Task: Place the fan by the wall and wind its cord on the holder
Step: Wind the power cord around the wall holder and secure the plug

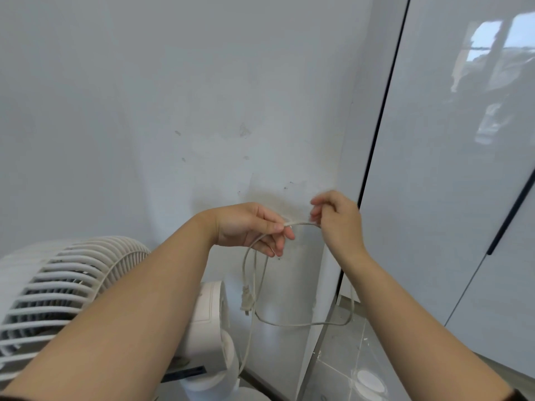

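Both hands hold the fan's cord mid-frame.
Left hand (252, 227) and right hand (337, 218) pinch the cord (301, 223); its plug (246, 299) dangles below, right fingers blurred, beside the fan (58, 285) at lower left.

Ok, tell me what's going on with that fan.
A person holds the cord of the fan up in front of the wall. The left hand grips loops of it, and the right hand pinches the stretch between them. The plug and a long loop hang free below. The fan stands low at the left, close to the wall. The cord is not yet wound on any holder.
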A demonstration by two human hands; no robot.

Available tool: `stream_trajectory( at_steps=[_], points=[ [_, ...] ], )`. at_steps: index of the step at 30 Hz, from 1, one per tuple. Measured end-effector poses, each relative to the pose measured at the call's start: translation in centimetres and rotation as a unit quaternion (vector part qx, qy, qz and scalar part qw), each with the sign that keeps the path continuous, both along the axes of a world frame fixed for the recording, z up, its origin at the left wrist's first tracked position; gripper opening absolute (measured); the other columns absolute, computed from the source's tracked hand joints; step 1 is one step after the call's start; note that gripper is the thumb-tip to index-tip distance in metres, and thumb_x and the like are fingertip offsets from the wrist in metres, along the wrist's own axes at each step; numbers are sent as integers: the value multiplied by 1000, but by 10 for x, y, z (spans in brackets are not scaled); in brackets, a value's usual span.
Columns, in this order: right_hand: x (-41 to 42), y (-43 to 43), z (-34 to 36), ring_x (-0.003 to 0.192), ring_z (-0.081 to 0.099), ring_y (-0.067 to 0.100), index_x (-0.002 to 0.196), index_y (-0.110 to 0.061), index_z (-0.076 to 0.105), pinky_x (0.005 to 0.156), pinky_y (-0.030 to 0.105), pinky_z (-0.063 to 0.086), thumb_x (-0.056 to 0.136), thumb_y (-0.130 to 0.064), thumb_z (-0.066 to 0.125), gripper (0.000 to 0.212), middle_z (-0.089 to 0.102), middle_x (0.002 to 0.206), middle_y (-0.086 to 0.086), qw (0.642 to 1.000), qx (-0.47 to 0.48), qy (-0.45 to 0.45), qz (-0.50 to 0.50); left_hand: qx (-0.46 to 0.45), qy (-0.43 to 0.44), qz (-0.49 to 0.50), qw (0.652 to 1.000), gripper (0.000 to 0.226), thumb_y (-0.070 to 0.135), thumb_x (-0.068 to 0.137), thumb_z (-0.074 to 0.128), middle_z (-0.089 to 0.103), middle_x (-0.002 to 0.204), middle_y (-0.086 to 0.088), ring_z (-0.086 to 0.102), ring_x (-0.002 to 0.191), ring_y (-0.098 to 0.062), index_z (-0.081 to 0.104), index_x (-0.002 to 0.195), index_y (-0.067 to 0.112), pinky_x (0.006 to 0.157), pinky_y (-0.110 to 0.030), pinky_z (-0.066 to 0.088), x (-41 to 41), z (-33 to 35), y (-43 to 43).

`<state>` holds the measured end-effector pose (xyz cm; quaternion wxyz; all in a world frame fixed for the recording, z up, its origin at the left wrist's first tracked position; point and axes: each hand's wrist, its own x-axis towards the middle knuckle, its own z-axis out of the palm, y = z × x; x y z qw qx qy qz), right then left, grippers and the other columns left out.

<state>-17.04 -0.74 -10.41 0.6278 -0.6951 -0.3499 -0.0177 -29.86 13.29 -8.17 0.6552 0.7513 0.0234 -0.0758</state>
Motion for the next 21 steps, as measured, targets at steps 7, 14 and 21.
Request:
stream_trajectory(
  at_steps=[7,14,21],
  points=[
    [11,1,-10,36,40,14,77,-6,65,37,18,31,81,3,34,33,49,49,8,978,-177,84,68,50,-16,24,998,24,20,81,55,50,72,1,50,66,-6,79,80,22,65,-19,43,2,-1,-3],
    [17,-6,2,50,40,14,67,-13,67,50,25,31,82,-2,40,33,47,53,-1,982,-188,-15,17,56,19,-18,998,28,5,83,55,57,67,6,54,63,-5,78,85,21,67,-19,48,0,-1,0],
    [11,9,-23,63,54,18,84,-1,69,60,26,43,83,-9,44,26,64,78,14,940,-328,-84,36,278,176,149,932,22,16,96,47,58,70,1,54,68,-12,68,100,9,64,-22,44,0,-7,3]
  ],
)
